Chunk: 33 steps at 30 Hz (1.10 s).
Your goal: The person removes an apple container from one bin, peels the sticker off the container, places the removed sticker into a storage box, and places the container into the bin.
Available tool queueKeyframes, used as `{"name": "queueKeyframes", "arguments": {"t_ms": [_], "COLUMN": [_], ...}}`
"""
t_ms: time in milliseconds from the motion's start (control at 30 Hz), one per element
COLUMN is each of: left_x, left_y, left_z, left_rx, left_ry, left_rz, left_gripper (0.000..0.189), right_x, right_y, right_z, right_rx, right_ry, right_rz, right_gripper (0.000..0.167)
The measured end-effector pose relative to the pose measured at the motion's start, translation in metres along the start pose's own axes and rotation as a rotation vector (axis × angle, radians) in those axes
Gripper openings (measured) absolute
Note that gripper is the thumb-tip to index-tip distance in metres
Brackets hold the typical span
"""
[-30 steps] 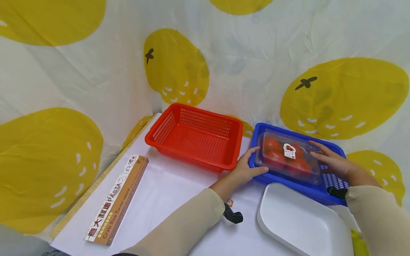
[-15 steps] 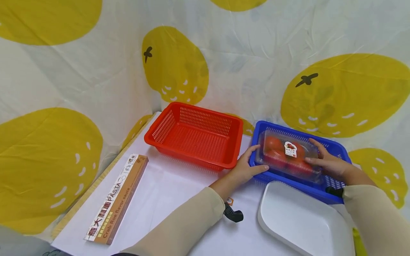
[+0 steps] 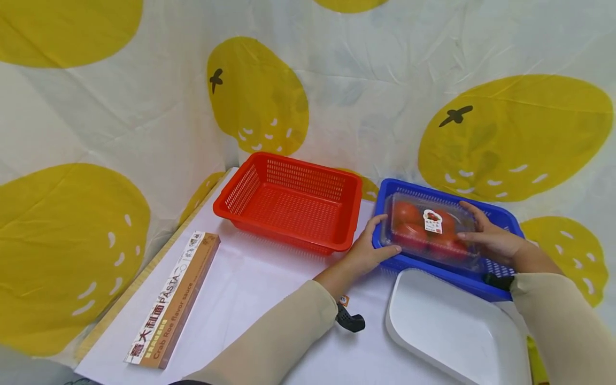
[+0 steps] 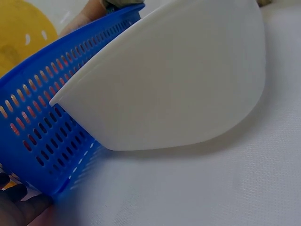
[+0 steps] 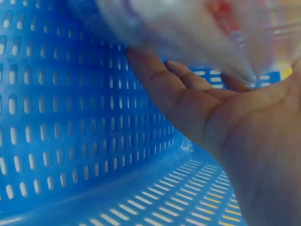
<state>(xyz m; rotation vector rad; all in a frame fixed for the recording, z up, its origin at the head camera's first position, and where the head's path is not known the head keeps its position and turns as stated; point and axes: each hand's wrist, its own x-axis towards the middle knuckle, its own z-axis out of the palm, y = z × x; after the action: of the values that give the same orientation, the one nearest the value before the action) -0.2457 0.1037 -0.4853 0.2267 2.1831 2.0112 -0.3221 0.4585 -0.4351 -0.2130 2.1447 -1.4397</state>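
Observation:
A clear plastic box of tomatoes (image 3: pixel 428 227), with a white label on its lid, lies inside the blue basket (image 3: pixel 505 219) in the head view. My right hand (image 3: pixel 500 240) holds the box's right end, thumb on the lid. From the right wrist view, fingers of my right hand (image 5: pixel 197 103) reach beneath the blurred plastic, above the basket floor. My left hand (image 3: pixel 363 254) holds the basket's left corner, thumb at the front rim and index finger at the left side. Only part of the left hand (image 4: pixel 19 205) appears in the left wrist view, beside that corner.
A red basket (image 3: pixel 298 211) stands left of the blue one. In front of the blue basket is a white tray (image 3: pixel 447 321). The pasta box (image 3: pixel 175 299) lies near the table's left edge. A cloth with yellow fruit prints (image 3: pixel 366 91) hangs behind.
My right hand has moved a little left, and its thumb has come onto the box's lid. The left hand stays at the basket corner. The head view has shifted slightly.

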Motion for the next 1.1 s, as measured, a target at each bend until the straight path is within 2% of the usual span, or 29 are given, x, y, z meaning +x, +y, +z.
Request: {"name": "queueKeyframes", "arguments": {"t_ms": [133, 400, 567, 867, 1100], "left_x": [-0.001, 0.0, 0.001, 0.0, -0.001], "left_y": [0.002, 0.002, 0.0, 0.0, 0.001], "left_z": [-0.001, 0.0, -0.001, -0.001, 0.0], "left_rx": [0.01, -0.016, -0.014, 0.01, 0.026], "left_ry": [-0.003, -0.011, -0.01, -0.003, 0.003], "left_rz": [-0.002, -0.003, -0.008, -0.002, -0.013], "left_gripper": [0.078, 0.077, 0.077, 0.076, 0.075], "right_x": [-0.002, -0.006, -0.004, -0.008, -0.014], "right_y": [-0.001, -0.007, -0.014, -0.012, -0.011], "right_z": [-0.001, 0.001, 0.007, 0.0, -0.002], "right_rx": [0.012, 0.055, 0.087, 0.242, 0.308], "right_ry": [0.006, 0.085, 0.093, 0.079, 0.083], "right_rz": [0.001, 0.038, 0.044, -0.01, -0.079], "right_gripper": [0.101, 0.075, 0.065, 0.058, 0.059]}}
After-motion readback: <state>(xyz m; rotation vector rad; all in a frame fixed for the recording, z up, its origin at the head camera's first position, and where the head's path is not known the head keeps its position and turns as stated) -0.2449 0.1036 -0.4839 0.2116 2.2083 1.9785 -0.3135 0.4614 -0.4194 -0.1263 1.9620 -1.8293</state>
